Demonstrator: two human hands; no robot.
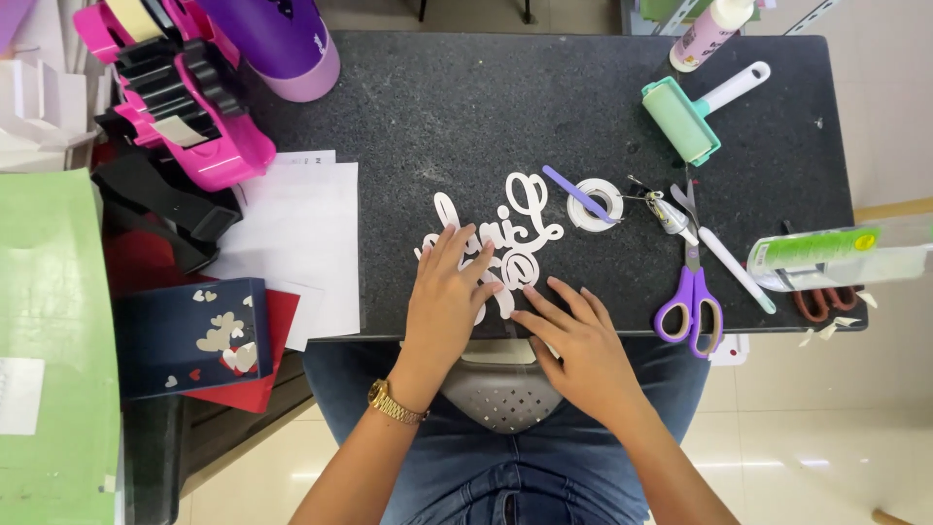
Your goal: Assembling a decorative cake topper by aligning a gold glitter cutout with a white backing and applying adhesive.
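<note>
Dark tabletop (466,107): white script cutout (515,228) lengthwise left-right, under both flat hands (445,292).

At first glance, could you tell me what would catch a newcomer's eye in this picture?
Both hands press on white cut-out script lettering mid-table: the left hand flat on it, the right hand at its lower edge. Purple-handled scissors lie to the right, and a pink tape dispenser sits top left.
</note>
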